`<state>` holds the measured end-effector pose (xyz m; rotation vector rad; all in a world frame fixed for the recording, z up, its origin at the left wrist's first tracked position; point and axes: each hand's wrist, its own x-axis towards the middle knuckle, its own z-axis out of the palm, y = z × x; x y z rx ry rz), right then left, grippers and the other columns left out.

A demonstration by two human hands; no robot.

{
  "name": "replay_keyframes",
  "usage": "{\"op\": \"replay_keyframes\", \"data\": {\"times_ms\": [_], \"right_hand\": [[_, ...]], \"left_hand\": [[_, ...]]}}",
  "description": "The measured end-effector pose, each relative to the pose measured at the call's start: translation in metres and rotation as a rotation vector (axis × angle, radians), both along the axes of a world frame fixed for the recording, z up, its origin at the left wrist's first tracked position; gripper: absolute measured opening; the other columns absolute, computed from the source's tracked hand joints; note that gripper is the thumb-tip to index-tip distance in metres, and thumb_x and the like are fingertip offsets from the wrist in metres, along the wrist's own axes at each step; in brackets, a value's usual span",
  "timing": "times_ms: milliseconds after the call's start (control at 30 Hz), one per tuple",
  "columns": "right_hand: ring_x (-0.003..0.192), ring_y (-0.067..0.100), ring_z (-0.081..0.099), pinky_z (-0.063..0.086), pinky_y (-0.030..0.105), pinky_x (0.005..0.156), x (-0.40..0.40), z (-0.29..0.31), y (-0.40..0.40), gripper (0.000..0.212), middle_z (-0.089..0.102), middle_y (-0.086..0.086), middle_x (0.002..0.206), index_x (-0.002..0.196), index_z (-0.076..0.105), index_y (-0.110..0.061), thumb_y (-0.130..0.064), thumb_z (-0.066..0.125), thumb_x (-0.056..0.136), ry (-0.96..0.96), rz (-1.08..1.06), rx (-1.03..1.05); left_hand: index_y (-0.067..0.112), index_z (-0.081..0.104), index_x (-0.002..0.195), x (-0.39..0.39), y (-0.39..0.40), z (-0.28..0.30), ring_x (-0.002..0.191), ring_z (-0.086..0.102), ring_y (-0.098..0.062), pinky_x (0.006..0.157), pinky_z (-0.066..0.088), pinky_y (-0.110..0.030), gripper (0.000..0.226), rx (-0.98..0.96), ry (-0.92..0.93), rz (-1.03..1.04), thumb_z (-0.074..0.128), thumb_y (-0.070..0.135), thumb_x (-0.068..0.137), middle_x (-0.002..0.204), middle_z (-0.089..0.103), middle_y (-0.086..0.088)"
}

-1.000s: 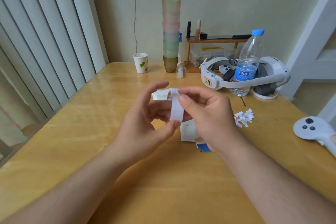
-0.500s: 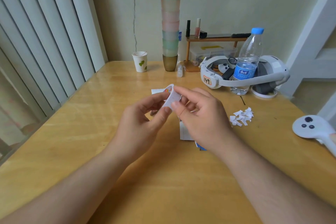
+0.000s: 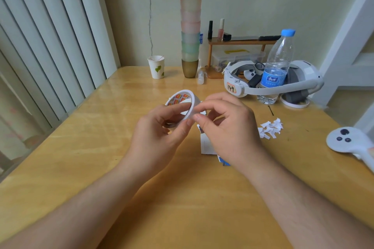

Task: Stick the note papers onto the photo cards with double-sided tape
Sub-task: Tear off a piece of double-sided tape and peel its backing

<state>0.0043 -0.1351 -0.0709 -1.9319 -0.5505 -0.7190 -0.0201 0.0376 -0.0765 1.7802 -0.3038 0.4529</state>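
Observation:
My left hand grips a white roll of double-sided tape with an orange printed core, held tilted above the middle of the wooden table. My right hand touches the roll's outer rim with thumb and forefinger pinched at its edge. Under my right hand lies a white photo card, mostly hidden, with a blue-edged card peeking out below it. A heap of torn white paper scraps lies to the right.
At the back stand a paper cup, a tall stack of coloured cups, a small wooden shelf, a VR headset and a water bottle. A white controller lies at the right edge. Vertical blinds hang at left.
The roll has turned from edge-on to showing its open ring. Both hands have shifted slightly, my right fingers moving to the roll's rim.

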Motion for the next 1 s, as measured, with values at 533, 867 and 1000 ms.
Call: {"op": "replay_keyframes", "data": {"times_ms": [533,867,1000], "right_hand": [[0.071,0.012,0.062,0.056,0.034,0.068,-0.0055,0.0037,0.0019,0.035,0.068,-0.013,0.081,0.118,0.067,-0.026,-0.014,0.078,0.087,-0.102,-0.035,-0.095],[0.075,0.017,0.058,0.054,0.041,0.062,-0.0067,0.0028,0.0029,0.006,0.059,-0.009,0.095,0.091,0.072,-0.019,-0.018,0.066,0.092,-0.184,-0.037,-0.249],[0.087,0.021,0.059,0.055,0.043,0.066,-0.0081,0.0035,0.0011,0.007,0.052,-0.007,0.111,0.095,0.069,-0.02,-0.023,0.063,0.096,-0.147,-0.005,-0.268]], "left_hand": [[0.034,0.069,0.101,0.002,0.0021,-0.004,0.072,0.051,-0.011,0.067,0.038,-0.022,0.012,0.121,-0.137,0.066,0.074,0.026,0.093,0.077,0.055,0.007],[0.036,0.07,0.095,-0.0016,0.0023,0.0015,0.079,0.059,-0.009,0.068,0.042,-0.015,0.022,0.243,-0.187,0.169,0.079,0.016,0.092,0.08,0.058,0.004],[0.038,0.069,0.094,-0.0008,0.0043,0.0039,0.084,0.059,-0.005,0.07,0.04,-0.009,0.024,0.292,-0.221,0.182,0.077,0.016,0.093,0.083,0.058,0.006]]}}
